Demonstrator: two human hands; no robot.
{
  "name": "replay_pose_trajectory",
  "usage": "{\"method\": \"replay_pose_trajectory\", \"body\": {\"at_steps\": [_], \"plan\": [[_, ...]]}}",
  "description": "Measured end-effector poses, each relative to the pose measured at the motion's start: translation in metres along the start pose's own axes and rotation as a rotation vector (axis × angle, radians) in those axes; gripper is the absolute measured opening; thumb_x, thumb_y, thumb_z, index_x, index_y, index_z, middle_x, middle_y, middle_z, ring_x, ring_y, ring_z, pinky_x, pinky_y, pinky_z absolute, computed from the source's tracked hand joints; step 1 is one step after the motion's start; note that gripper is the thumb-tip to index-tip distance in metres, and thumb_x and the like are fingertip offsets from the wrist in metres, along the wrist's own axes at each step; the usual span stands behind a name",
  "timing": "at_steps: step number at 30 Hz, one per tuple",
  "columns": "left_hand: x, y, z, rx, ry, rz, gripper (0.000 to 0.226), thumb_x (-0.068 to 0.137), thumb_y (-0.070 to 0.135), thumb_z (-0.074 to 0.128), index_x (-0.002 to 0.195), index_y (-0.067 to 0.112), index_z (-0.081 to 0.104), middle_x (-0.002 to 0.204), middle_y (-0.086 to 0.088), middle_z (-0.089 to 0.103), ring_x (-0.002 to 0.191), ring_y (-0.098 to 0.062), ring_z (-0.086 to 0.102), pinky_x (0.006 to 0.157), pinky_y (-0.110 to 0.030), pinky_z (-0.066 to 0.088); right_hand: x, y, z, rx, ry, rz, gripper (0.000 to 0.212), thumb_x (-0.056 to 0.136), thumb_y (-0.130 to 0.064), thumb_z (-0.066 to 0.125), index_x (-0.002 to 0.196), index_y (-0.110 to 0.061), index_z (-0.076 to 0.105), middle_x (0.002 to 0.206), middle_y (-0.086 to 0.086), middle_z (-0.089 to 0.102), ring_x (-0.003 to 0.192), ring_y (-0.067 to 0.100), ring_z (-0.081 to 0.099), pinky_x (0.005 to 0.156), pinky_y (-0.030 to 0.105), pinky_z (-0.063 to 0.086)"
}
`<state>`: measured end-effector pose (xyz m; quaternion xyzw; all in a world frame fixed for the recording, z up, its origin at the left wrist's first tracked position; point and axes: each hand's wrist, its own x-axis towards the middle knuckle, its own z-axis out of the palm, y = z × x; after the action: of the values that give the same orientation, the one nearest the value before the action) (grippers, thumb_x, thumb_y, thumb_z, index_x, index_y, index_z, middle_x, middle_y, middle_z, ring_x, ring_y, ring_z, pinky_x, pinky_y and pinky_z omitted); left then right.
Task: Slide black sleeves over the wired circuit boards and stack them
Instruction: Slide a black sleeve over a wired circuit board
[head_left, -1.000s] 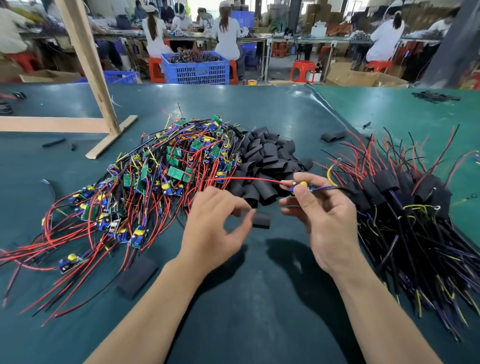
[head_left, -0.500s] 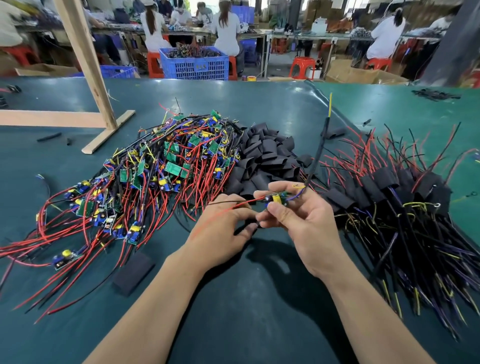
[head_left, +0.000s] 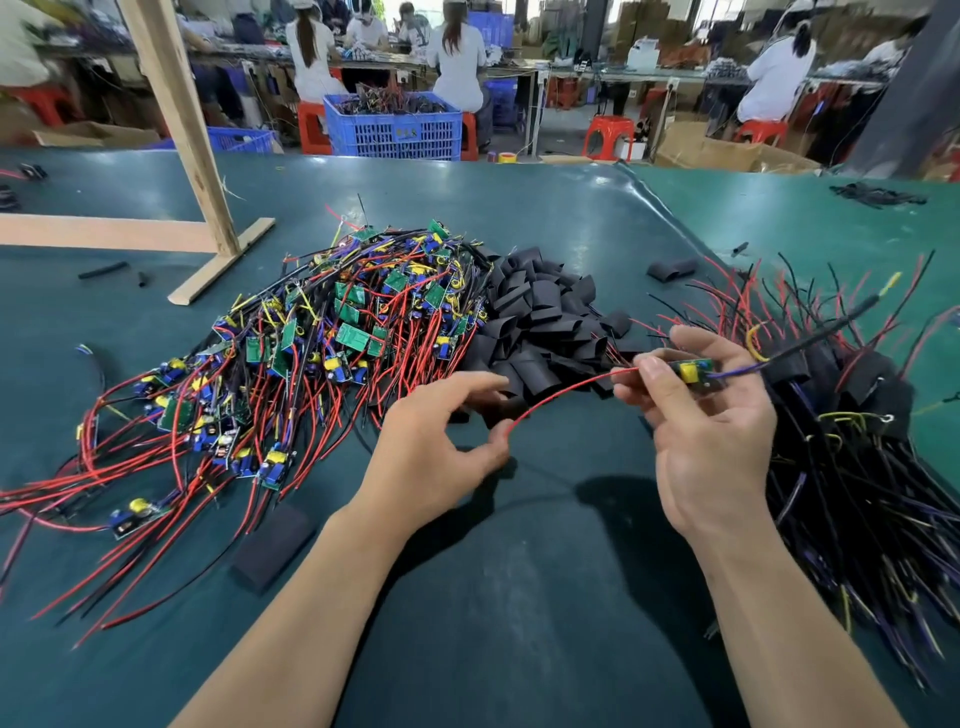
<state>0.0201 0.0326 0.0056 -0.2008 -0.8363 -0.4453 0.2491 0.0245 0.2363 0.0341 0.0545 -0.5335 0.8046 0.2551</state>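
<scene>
A: Flagging risks first. The right hand (head_left: 711, 415) pinched the bare circuit board (head_left: 693, 371) between thumb and fingers, right of centre in the frame. Its red wire (head_left: 566, 387) arced down-left to the left hand (head_left: 436, 457), which we read as pinching the wire end, fingers curled; no sleeve was on the board yet.

B: So what did we judge could go wrong?

A: The loose wire could snag the pile of unsleeved boards (head_left: 291, 364) at centre left and drag strays along. The wire end could also miss a sleeve mouth, since the sleeves looked flattened. A component could catch on the sleeve edge.

B: Board looks?

A: Small and green, with a yellow part on top; purple, black and yellow wires trailed off toward upper right.

B: Sleeves, finished stack?

A: The heap of black sleeves (head_left: 545, 322) sat at centre, just above the left hand. Sleeved boards (head_left: 852, 395) piled along the right edge. We also noted one sleeve (head_left: 270, 551) lying alone at lower left on the green table (head_left: 493, 597).
</scene>
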Motion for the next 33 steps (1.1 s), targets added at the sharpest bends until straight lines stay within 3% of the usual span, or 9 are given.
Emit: {"method": "replay_pose_trajectory", "body": {"at_steps": [5, 15, 25, 30, 33], "plan": [[-0.0037, 0.0056, -0.0017, -0.088, 0.141, 0.036, 0.039, 0.076, 0.004, 0.079, 0.112, 0.012, 0.067, 0.103, 0.005, 0.071, 0.097, -0.007, 0.067, 0.088, -0.022, 0.052, 0.0025, -0.001, -0.0028, -0.007, 0.041, -0.038, 0.028, 0.09, 0.009, 0.062, 0.104, -0.014, 0.057, 0.079, 0.0, 0.069, 0.079, 0.023, 0.071, 0.079, 0.032, 0.057], [-0.0057, 0.006, -0.0021, -0.081, 0.165, 0.109, 0.03, 0.077, 0.007, 0.076, 0.106, 0.005, 0.068, 0.096, 0.0, 0.07, 0.089, -0.017, 0.068, 0.08, -0.03, 0.055, 0.0036, -0.0032, -0.0038, -0.045, 0.134, -0.121, 0.029, 0.09, 0.01, 0.062, 0.096, -0.018, 0.062, 0.084, 0.003, 0.069, 0.084, 0.027, 0.072, 0.078, 0.03, 0.057], [-0.0069, 0.0036, 0.0011, -0.093, 0.152, 0.105, 0.032, 0.077, 0.009, 0.077, 0.108, 0.007, 0.068, 0.098, 0.004, 0.069, 0.091, -0.012, 0.067, 0.082, -0.025, 0.053, 0.0011, -0.0028, -0.001, -0.016, 0.119, -0.136, 0.028, 0.088, 0.01, 0.062, 0.093, -0.017, 0.064, 0.096, 0.019, 0.064, 0.088, 0.029, 0.071, 0.081, 0.03, 0.056], [-0.007, 0.0039, 0.0023, -0.097, 0.143, 0.069, 0.033, 0.077, 0.01, 0.077, 0.109, 0.009, 0.068, 0.099, 0.006, 0.069, 0.093, -0.01, 0.067, 0.084, -0.025, 0.053, 0.0009, -0.0033, 0.0006, -0.009, 0.125, -0.154, 0.028, 0.088, 0.01, 0.062, 0.093, -0.017, 0.064, 0.09, 0.011, 0.066, 0.085, 0.026, 0.071, 0.081, 0.031, 0.056], [-0.0062, 0.0033, 0.0024, -0.083, 0.157, 0.058, 0.034, 0.076, 0.01, 0.076, 0.109, 0.007, 0.068, 0.1, 0.005, 0.069, 0.092, -0.007, 0.066, 0.084, -0.023, 0.053, 0.0004, -0.0044, 0.0014, -0.012, 0.124, -0.154, 0.028, 0.088, 0.009, 0.062, 0.092, -0.018, 0.064, 0.094, 0.016, 0.065, 0.085, 0.026, 0.071, 0.082, 0.032, 0.056]]}}
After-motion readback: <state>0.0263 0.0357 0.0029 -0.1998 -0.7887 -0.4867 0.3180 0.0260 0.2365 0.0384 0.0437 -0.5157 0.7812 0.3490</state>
